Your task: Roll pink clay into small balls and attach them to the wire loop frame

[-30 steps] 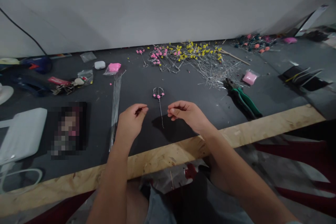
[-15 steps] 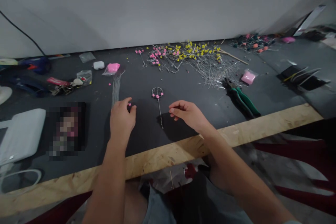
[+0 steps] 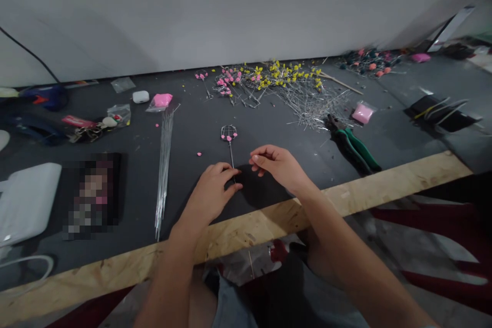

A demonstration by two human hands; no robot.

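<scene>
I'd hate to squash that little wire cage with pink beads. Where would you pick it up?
Probably by the thin straight stem of the wire cage piece, pinching from the near end, where the left hand already rests. The domed head looks flimsy.

The left hand (image 3: 212, 196) has moved from the bundle of straight wires (image 3: 163, 156) rightward and toward the table edge; its fingertips (image 3: 235, 171) now lie at the lower end of the wire stem of the small wire flower (image 3: 229, 134). A small pink bead (image 3: 199, 154), half a second ago at the left fingertips, now lies alone on the dark mat (image 3: 192, 128). The wire bundle is fully uncovered. The right hand (image 3: 277, 165) has shifted slightly left, closer to the stem.
</scene>
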